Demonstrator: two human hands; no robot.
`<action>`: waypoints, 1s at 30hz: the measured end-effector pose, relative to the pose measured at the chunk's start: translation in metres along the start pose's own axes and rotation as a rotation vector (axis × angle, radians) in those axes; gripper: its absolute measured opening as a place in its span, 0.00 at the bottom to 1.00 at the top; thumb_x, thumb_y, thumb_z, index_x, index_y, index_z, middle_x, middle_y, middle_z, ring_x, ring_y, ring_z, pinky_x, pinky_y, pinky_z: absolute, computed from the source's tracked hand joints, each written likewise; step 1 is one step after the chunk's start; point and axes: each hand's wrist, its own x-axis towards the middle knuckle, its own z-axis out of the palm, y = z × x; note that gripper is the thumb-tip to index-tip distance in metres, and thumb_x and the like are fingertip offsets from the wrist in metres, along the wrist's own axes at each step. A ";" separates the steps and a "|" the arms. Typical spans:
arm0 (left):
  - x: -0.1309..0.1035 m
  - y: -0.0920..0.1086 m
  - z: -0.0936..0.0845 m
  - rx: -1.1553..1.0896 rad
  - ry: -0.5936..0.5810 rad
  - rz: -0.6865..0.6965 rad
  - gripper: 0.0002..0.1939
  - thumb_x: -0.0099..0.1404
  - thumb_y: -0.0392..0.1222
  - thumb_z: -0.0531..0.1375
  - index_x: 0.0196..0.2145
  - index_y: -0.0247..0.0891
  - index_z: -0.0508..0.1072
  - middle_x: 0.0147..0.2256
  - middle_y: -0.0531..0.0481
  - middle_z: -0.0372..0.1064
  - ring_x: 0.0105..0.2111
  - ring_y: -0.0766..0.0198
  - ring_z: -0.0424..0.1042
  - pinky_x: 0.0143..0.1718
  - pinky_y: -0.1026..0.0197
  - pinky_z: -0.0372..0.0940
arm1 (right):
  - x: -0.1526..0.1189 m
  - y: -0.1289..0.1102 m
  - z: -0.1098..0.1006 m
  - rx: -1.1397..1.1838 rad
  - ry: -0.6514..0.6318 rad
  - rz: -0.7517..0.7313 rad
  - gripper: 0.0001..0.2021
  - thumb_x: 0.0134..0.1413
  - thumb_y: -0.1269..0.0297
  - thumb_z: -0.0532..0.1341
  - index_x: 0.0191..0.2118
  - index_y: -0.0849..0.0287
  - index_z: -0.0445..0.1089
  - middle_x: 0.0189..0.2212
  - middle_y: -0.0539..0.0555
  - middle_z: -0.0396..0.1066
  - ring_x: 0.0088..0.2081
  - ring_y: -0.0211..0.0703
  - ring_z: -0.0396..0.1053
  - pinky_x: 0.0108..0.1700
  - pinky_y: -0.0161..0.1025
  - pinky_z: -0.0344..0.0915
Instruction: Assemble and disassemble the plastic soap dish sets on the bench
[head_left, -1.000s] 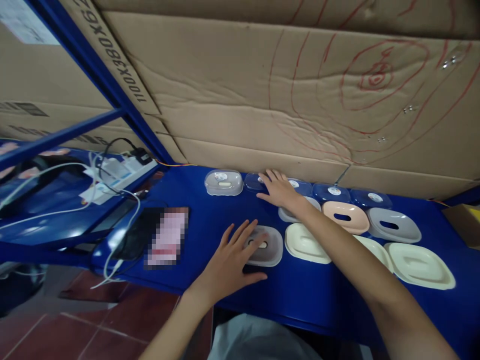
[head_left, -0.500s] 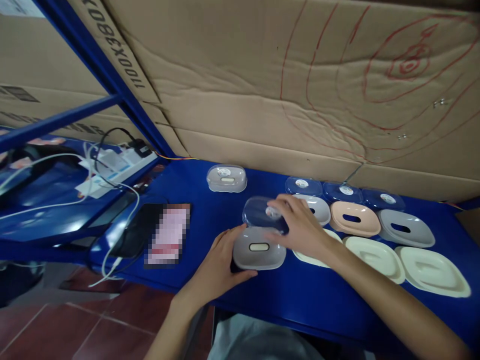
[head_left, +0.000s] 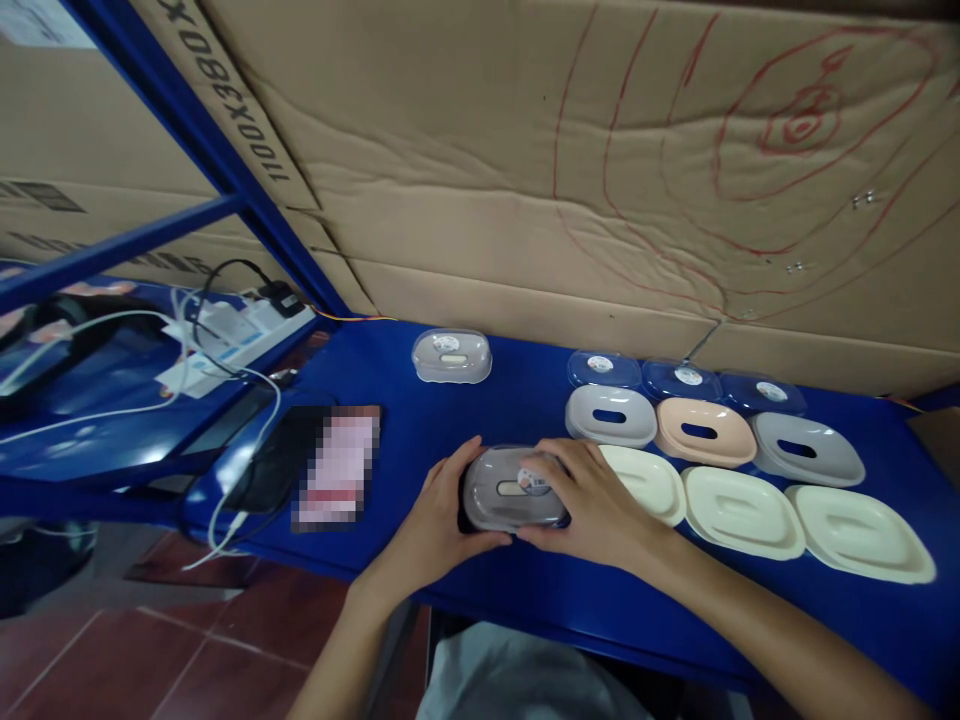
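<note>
A grey soap box (head_left: 491, 500) with a clear lid over it sits on the blue table in front of me. My left hand (head_left: 442, 505) curls round its left side, thumb along the near edge. My right hand (head_left: 589, 495) grips the right side of the clear lid (head_left: 499, 462), fingers over its round sticker (head_left: 532, 478). The lid lies over the grey part; whether it is fully seated I cannot tell. Behind and to the left stands another lidded soap box (head_left: 451, 356).
On the right lie several clear lids (head_left: 682, 380), a peach slotted tray (head_left: 705, 432), two grey slotted trays (head_left: 808, 448) and cream bases (head_left: 744, 512) in rows. At left are a phone (head_left: 341, 465), white cables (head_left: 259, 450) and a power strip (head_left: 238, 345). Cardboard (head_left: 465, 200) walls the back.
My right hand has brought the clear lid toward me and down over the grey part. My left hand has stayed at its left side.
</note>
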 end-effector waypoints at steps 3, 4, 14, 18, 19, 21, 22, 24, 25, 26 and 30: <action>0.001 0.001 0.000 0.002 -0.003 0.004 0.63 0.59 0.50 0.79 0.77 0.55 0.41 0.72 0.38 0.56 0.69 0.40 0.62 0.68 0.34 0.64 | -0.002 -0.001 0.001 0.000 0.007 -0.021 0.34 0.57 0.49 0.74 0.63 0.58 0.66 0.61 0.67 0.70 0.61 0.64 0.70 0.61 0.61 0.68; 0.002 0.001 0.000 0.004 -0.004 0.006 0.64 0.58 0.49 0.79 0.77 0.55 0.41 0.72 0.38 0.55 0.69 0.40 0.62 0.68 0.34 0.64 | -0.002 -0.001 0.001 -0.003 0.010 -0.024 0.34 0.57 0.49 0.74 0.64 0.58 0.66 0.62 0.67 0.70 0.61 0.65 0.69 0.61 0.61 0.68; 0.009 0.014 -0.002 0.043 -0.116 0.120 0.56 0.60 0.50 0.79 0.75 0.55 0.51 0.71 0.42 0.62 0.69 0.42 0.63 0.71 0.34 0.57 | -0.015 -0.003 0.006 -0.091 0.070 -0.108 0.33 0.62 0.43 0.70 0.63 0.60 0.68 0.59 0.68 0.71 0.59 0.66 0.69 0.58 0.62 0.71; 0.010 0.015 -0.003 0.003 -0.122 0.086 0.55 0.61 0.51 0.78 0.76 0.54 0.51 0.71 0.41 0.60 0.70 0.42 0.61 0.69 0.37 0.62 | -0.016 -0.001 0.007 -0.050 0.050 -0.083 0.34 0.62 0.42 0.70 0.65 0.58 0.67 0.60 0.68 0.71 0.61 0.66 0.68 0.60 0.62 0.72; 0.010 0.015 -0.002 -0.002 -0.125 0.080 0.55 0.61 0.51 0.78 0.76 0.54 0.52 0.71 0.41 0.60 0.70 0.41 0.60 0.70 0.37 0.62 | -0.016 -0.001 0.008 -0.040 0.041 -0.072 0.35 0.62 0.42 0.70 0.66 0.58 0.67 0.61 0.68 0.71 0.62 0.66 0.68 0.60 0.63 0.71; 0.009 0.014 -0.002 -0.005 -0.129 0.077 0.55 0.61 0.53 0.78 0.76 0.54 0.52 0.71 0.41 0.60 0.71 0.41 0.60 0.70 0.36 0.61 | -0.018 0.000 0.009 -0.023 0.026 -0.057 0.36 0.61 0.41 0.70 0.66 0.58 0.67 0.61 0.68 0.70 0.63 0.66 0.68 0.61 0.64 0.71; 0.009 0.014 -0.002 -0.006 -0.128 0.077 0.55 0.61 0.54 0.78 0.76 0.54 0.52 0.71 0.41 0.60 0.71 0.41 0.60 0.70 0.36 0.61 | -0.019 0.000 0.009 -0.017 0.023 -0.055 0.37 0.61 0.41 0.70 0.66 0.58 0.67 0.61 0.68 0.70 0.63 0.66 0.68 0.62 0.64 0.71; 0.009 0.014 -0.002 -0.007 -0.122 0.072 0.55 0.61 0.54 0.77 0.76 0.54 0.52 0.72 0.42 0.60 0.71 0.42 0.60 0.70 0.36 0.62 | -0.020 0.001 0.010 -0.013 0.022 -0.055 0.38 0.59 0.41 0.71 0.66 0.59 0.67 0.61 0.68 0.70 0.63 0.66 0.68 0.62 0.64 0.71; 0.009 0.014 -0.002 -0.007 -0.119 0.069 0.55 0.61 0.54 0.77 0.76 0.54 0.52 0.72 0.42 0.60 0.71 0.42 0.60 0.70 0.37 0.62 | -0.021 0.001 0.011 -0.016 0.023 -0.055 0.38 0.59 0.41 0.72 0.67 0.59 0.67 0.61 0.69 0.70 0.63 0.66 0.68 0.62 0.64 0.72; 0.009 0.015 -0.002 -0.006 -0.118 0.068 0.55 0.61 0.53 0.77 0.76 0.54 0.52 0.72 0.42 0.60 0.71 0.42 0.60 0.70 0.37 0.62 | -0.021 0.001 0.011 -0.019 0.022 -0.052 0.38 0.58 0.41 0.72 0.67 0.58 0.67 0.61 0.69 0.70 0.64 0.67 0.68 0.62 0.65 0.72; 0.011 0.018 -0.001 0.007 -0.125 0.092 0.56 0.60 0.52 0.78 0.76 0.55 0.53 0.71 0.42 0.61 0.70 0.42 0.62 0.70 0.37 0.62 | -0.024 0.002 0.007 -0.011 0.004 -0.049 0.41 0.59 0.40 0.72 0.70 0.57 0.63 0.63 0.70 0.69 0.65 0.69 0.67 0.62 0.68 0.72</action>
